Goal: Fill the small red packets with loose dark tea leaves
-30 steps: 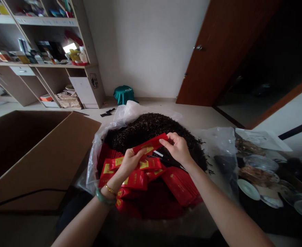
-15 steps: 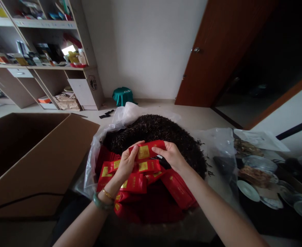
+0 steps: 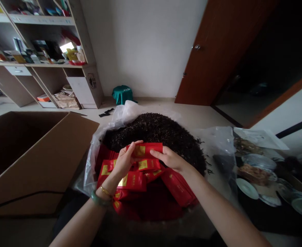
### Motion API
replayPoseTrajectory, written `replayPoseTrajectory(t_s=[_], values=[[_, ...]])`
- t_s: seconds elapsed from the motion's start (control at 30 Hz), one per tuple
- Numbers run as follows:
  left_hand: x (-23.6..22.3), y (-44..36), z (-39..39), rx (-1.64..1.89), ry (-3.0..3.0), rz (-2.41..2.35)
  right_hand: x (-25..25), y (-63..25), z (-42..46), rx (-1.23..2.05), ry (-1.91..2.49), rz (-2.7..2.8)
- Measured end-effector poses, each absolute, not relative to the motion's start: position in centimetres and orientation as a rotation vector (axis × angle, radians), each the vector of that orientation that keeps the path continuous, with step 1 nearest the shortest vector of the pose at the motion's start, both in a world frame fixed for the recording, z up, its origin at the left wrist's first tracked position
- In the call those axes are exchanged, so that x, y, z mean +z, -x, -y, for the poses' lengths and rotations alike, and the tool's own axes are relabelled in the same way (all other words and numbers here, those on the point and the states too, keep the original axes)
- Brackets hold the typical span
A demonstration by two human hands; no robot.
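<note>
Both my hands hold one small red packet (image 3: 146, 150) with a yellow label, flat and level in front of me. My left hand (image 3: 125, 161) pinches its left end, and a green bangle sits on that wrist. My right hand (image 3: 169, 159) grips its right end with the fingers under it. Below the packet lies a heap of several more red packets (image 3: 151, 181). Behind them a mound of dark loose tea leaves (image 3: 156, 132) fills a clear plastic bag (image 3: 126, 113).
A large open cardboard box (image 3: 34, 151) stands at my left. White dishes and plates (image 3: 259, 178) crowd the dark surface at the right. Shelves (image 3: 42, 61) line the far left wall; a brown door (image 3: 217, 51) stands open at the back right. A green bag (image 3: 122, 94) lies on the floor.
The packet has turned from tilted to level and come down closer to the heap. My right hand has shifted from the top right corner to under the right end.
</note>
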State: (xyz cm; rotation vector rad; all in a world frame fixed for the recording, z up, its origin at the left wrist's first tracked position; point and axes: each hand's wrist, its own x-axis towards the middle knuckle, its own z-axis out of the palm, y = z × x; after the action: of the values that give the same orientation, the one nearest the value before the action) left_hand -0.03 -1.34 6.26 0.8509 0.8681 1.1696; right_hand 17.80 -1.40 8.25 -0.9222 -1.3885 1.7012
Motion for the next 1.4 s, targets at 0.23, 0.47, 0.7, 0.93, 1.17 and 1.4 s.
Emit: replayPoseTrajectory(t_s=[0.23, 0.47, 0.7, 0.93, 1.17, 1.4], values=[[7.0, 0.6, 1.1, 1.136, -0.856, -0.896, 7.6, -18.0, 0.9, 1.735, 0.860, 1.354], [6.1, 1.1, 0.9, 1.104, -1.304, -1.125, 6.8, -18.2, 1.1, 1.968, 0.842, 1.300], [4.5, 1.0, 1.0, 1.105, -2.825, -1.376, 6.4, -17.7, 0.6, 1.988, 0.690, 1.198], [3.5, 0.5, 1.2, 0.773, -3.028, -1.383, 5.3, -16.5, 0.7, 2.153, 0.657, 1.111], [2.6, 0.9, 0.2, 0.803, -2.869, -1.292, 4.2, -16.0, 0.6, 2.038, 0.717, 1.082], [2.8, 0.8, 0.2, 0.728, -2.788, -1.310, 4.7, -16.1, 0.5, 2.144, 0.741, 1.082]])
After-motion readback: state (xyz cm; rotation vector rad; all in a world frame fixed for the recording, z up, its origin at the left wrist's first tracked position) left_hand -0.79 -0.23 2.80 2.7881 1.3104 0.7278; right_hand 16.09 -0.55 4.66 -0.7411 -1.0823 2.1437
